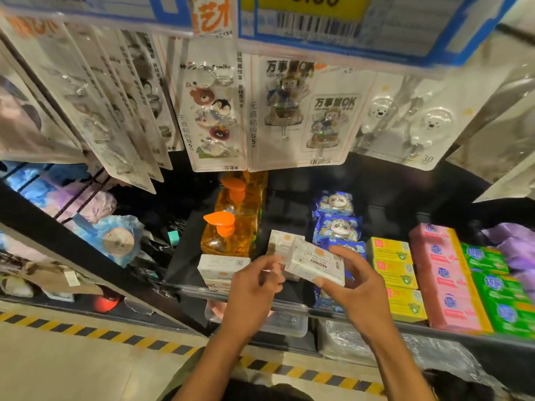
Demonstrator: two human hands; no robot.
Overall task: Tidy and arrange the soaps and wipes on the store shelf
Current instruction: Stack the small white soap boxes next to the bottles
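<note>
My right hand [357, 280] grips a white soap box with an orange dot [315, 263], tilted above the front of the black shelf [185, 256]. My left hand [254, 280] is beside it, fingertips at the box's left end. Another white box [278, 243] stands just behind. More white boxes [223, 266] are stacked at the shelf's front left. Blue panda wipe packs [337, 224] run in a column behind my right hand. Yellow soap boxes [395, 273], pink ones [445, 279] and green ones [498, 293] fill the right side.
Orange pump bottles [228, 230] stand behind the white stack. Carded adhesive hooks [214, 111] hang low over the shelf's back. Price tags [312, 15] sit on the rail above. Bagged goods [115, 235] fill the left bay. Plastic tubs [283, 322] sit on the lower shelf.
</note>
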